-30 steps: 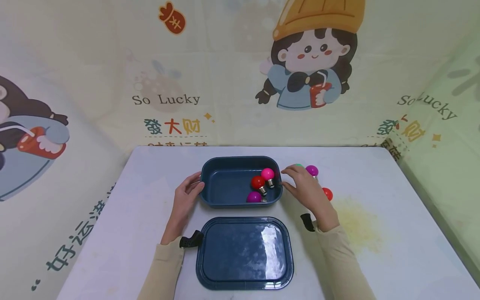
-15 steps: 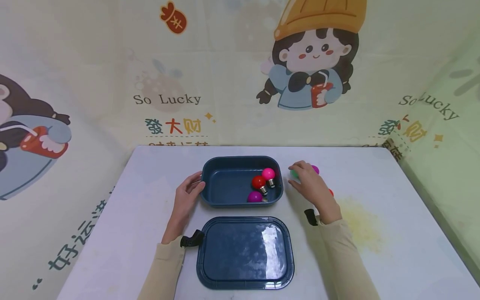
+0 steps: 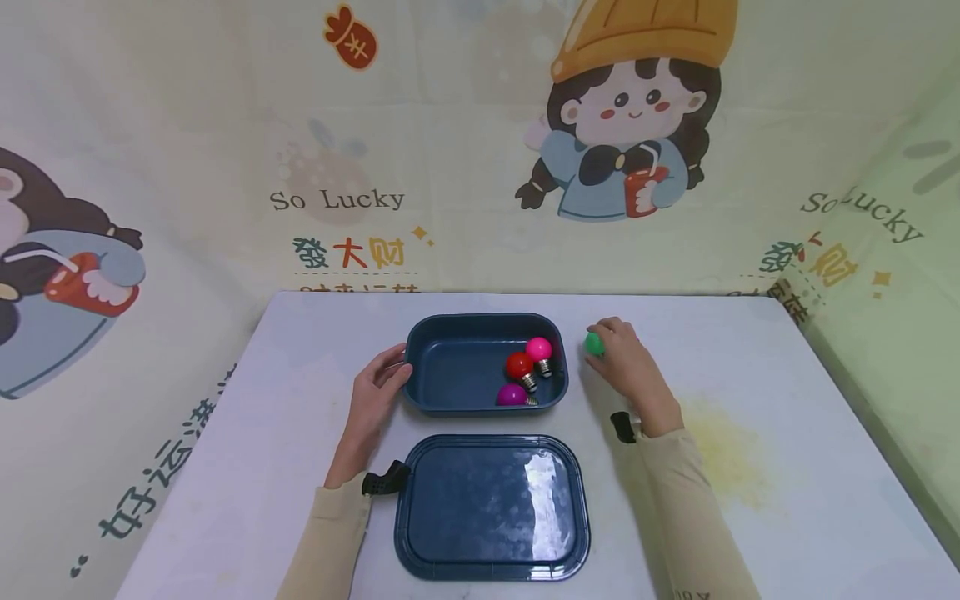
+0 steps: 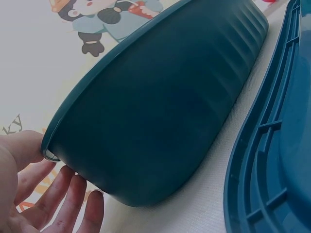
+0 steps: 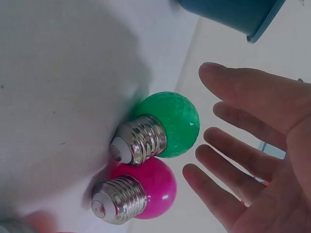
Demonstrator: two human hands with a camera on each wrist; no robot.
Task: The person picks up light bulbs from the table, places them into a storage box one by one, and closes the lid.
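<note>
My left hand [image 3: 377, 385] holds the left end of a dark blue plastic box [image 3: 450, 367], thumb at the rim and fingers against the outer wall in the left wrist view. Inside the box, toward its right end, lie a pink bulb [image 3: 538, 348], a red bulb [image 3: 519, 365] and a purple bulb [image 3: 512, 394]. Right of the box, my right hand [image 3: 628, 367] reaches over a green bulb [image 3: 594, 343]. In the right wrist view its fingers are spread and apart from the green bulb. A magenta bulb [image 5: 153, 189] lies against the green one there, hidden by the hand in the head view.
A dark blue lid [image 3: 491, 508] lies flat on the white table [image 3: 787, 400] in front of the box. Another bulb's blurred edge [image 5: 41, 221] shows at the bottom of the right wrist view. A printed cloth [image 3: 465, 167] hangs behind the table.
My right hand has moved right and away from the box's right end to the green bulb, now covering the magenta and red bulbs in the head view. The left hand keeps its place.
</note>
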